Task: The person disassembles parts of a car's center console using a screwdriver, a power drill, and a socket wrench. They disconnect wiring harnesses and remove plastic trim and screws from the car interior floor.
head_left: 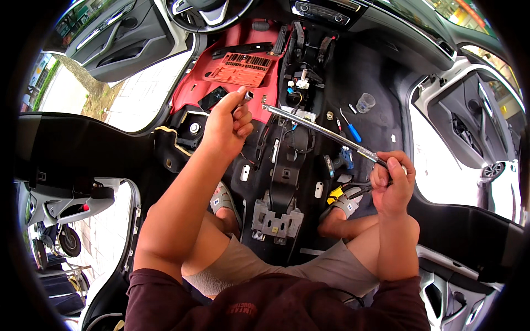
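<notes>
Here, right hand (395,179) clamped on metal bar (318,128), left hand (227,120) on metal cylinder (249,96); red lettering (243,308) on shirt (287,292).

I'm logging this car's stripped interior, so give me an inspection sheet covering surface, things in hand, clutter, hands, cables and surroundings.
Surface: red floor at front left, black carpet at front right.
Things in hand: long metal bar, its tip apart from a small metal piece.
Clutter: open red tool case, clear cup, blue-handled screwdriver, blue power tool.
Hands: left hand grips the small piece; right hand grips the bar.
Cables: yellow connector beside the right sandal.
Surroundings: open car doors, including left front door; paving outside.
</notes>
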A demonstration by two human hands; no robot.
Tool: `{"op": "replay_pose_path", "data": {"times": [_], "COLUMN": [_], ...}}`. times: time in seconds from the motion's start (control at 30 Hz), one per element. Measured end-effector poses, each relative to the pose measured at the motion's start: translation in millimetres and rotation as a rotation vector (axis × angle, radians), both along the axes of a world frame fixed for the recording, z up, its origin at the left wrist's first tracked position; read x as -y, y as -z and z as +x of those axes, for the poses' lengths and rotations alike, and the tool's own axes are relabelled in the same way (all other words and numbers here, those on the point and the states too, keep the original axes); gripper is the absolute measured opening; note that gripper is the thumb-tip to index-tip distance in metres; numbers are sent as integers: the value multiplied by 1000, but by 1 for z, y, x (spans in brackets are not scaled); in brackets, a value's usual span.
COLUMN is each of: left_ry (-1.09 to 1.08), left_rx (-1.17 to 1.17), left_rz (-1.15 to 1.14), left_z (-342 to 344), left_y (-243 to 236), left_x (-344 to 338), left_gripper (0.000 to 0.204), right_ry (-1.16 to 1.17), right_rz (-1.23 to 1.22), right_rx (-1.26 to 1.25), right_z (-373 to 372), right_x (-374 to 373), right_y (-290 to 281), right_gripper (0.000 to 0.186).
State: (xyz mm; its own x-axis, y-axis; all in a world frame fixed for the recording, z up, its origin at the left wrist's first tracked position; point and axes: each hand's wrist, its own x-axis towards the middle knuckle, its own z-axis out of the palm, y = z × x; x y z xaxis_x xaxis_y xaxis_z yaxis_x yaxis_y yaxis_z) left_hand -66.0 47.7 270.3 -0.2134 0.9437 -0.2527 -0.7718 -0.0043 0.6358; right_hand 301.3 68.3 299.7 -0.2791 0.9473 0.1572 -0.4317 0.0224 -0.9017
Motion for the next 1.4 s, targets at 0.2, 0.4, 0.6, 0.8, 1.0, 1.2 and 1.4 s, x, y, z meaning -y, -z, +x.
{"op": "replay_pose_path", "data": {"times": [0.2,0.4,0.6,0.8,1.0,1.2,1.4], "left_ry": [108,297,353,339,231,184,417], "left_rx": [-183,-523,-514,-399,-359,-450,-728], "left_rz": [5,6,-43,-32,-304,-660,-837], "left_z": [16,8,28,23,-7,-43,-54], "left_y": [-12,-20,2,26,99,242,304], "left_x": [5,2,-7,-32,-74,-89,-84], "left_gripper": [20,19,17,18,62,43,35], "right_ry": [-6,-5,108,-11,47,-162,-227], "right_rz": [-19,44,425,56,-163,-10,80], "right_rx": [-17,74,453,272,629,1027,1242], "right_z": [8,32,47,18,-48,-99,-162], "right_x": [-2,-20,-29,-40,-117,-208,-227], "right_y": [2,2,3,4,-20,-38,-21], "right_gripper": [22,15,15,15,12,13,13]}}
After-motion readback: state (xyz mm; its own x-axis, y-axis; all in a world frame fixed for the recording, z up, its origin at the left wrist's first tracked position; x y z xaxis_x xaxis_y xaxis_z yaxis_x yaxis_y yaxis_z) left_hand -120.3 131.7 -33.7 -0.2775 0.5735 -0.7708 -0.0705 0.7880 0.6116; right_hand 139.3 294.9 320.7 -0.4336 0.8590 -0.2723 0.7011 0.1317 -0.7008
